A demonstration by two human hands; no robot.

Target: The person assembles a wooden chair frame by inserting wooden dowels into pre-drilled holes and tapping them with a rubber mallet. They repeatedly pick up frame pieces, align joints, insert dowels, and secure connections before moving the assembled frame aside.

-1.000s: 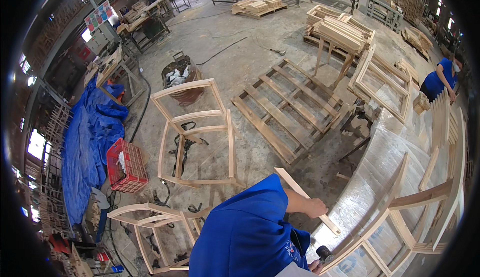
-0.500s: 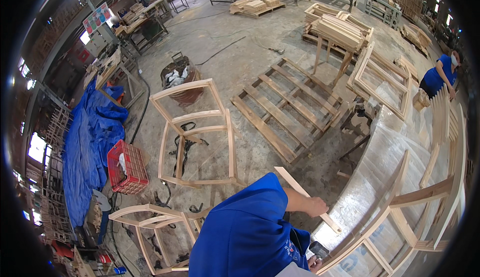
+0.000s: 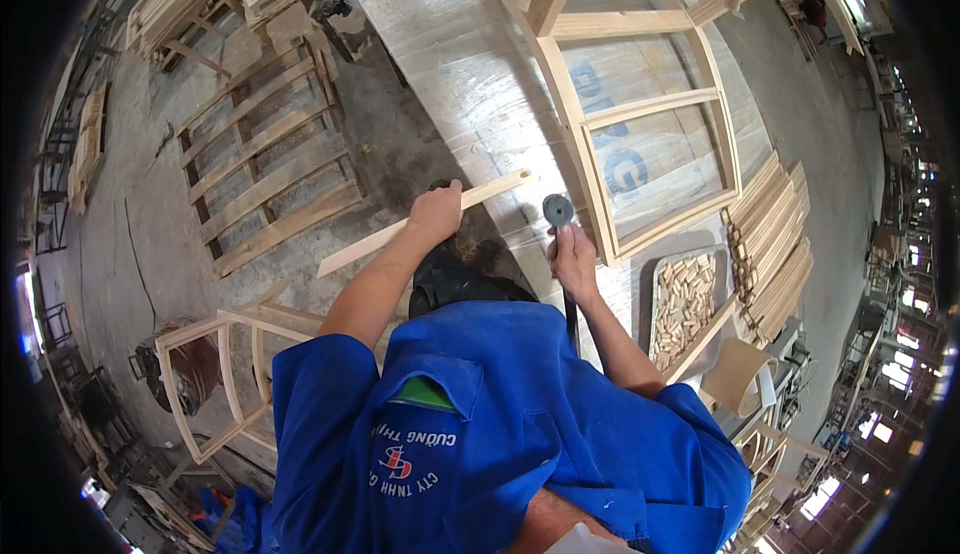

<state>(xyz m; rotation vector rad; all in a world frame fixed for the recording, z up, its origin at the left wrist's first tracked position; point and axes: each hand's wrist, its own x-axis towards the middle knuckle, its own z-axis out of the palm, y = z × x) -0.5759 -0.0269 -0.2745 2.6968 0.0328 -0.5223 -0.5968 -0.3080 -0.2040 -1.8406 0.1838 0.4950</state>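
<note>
In my left hand (image 3: 437,214) is a pale wooden slat (image 3: 365,246), closed in the fingers near its middle. A dark spot, perhaps a hole, marks the slat's far end, which reaches over the plastic-covered table (image 3: 450,64). My right hand (image 3: 573,262) grips a mallet (image 3: 558,210) with a round dark head and a black handle. The mallet head is just right of the slat's end, apart from it. Beyond my right hand a wooden chair frame (image 3: 650,101) lies on the table.
Right of my right arm is a tray (image 3: 722,284) of small wooden dowels (image 3: 686,302). Stacked wooden strips (image 3: 775,244) lie behind it. On the floor at left are a slatted pallet (image 3: 275,164) and another chair frame (image 3: 230,374).
My view has swung right and down toward the table. Both hands now show fully; the slat and the mallet are still held.
</note>
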